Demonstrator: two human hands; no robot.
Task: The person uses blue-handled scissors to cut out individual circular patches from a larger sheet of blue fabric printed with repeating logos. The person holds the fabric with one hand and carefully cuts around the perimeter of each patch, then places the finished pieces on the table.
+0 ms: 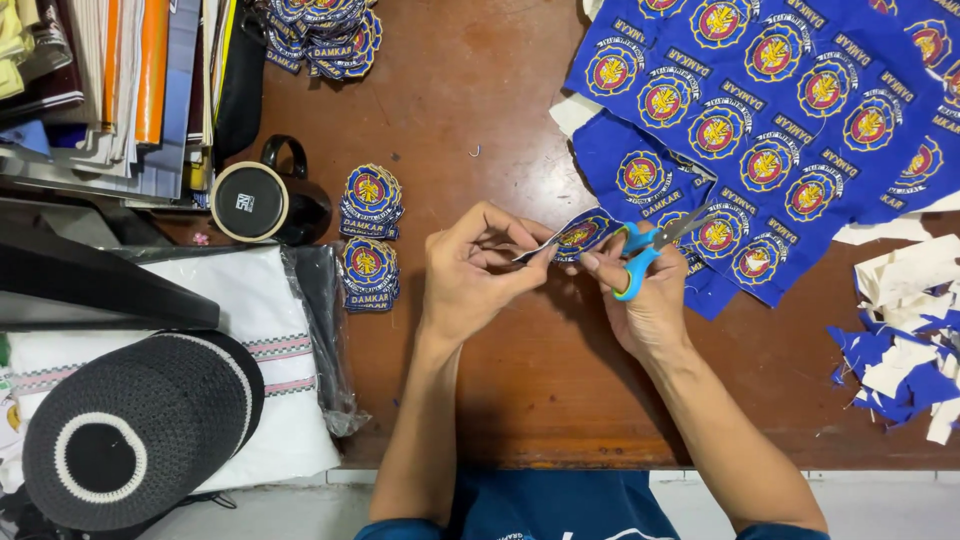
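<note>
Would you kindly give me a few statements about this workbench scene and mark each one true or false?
1. The right hand holds scissors with blue handles. True.
2. The left hand is resting flat on the table. False: it pinches a round embroidered patch that the scissors meet.
3. A large blue cloth sheet of uncut patches lies at the upper right. True.
4. The black mug stands to the right of both hands. False: it stands to their left, beside small stacks of cut patches.
5. Blue and white fabric scraps lie at the right edge. True.
</note>
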